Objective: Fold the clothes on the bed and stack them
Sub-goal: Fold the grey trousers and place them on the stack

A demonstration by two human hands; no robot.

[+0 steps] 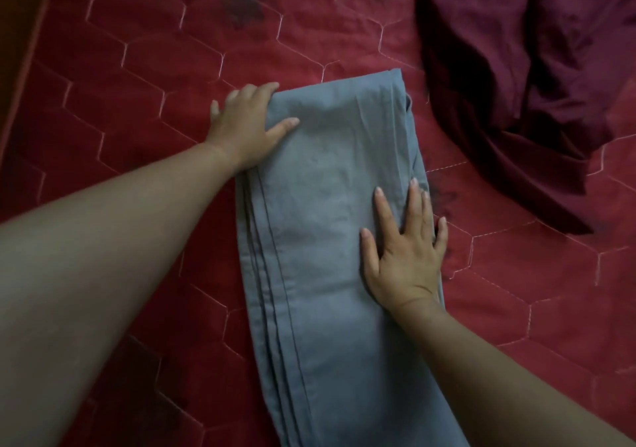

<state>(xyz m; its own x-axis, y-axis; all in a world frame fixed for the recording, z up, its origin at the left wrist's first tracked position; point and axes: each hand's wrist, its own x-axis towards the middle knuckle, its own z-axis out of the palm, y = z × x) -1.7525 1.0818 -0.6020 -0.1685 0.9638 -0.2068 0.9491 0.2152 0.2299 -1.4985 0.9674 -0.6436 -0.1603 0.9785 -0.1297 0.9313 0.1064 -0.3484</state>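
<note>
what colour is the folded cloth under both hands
Grey-blue, plain with no pattern; the folded cloth shows clearly in the head view, lying on a red quilted bedspread.

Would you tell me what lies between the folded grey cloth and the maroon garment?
Nothing but bare red quilt, as the head view shows.

grey cloth: 1 | maroon garment: 1 | hands: 2 | quilt: 1

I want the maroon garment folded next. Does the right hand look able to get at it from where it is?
Probably yes. The right hand lies flat on the grey garment, holding nothing, and only bare red bedspread lies between it and the maroon garment to its right.
</note>
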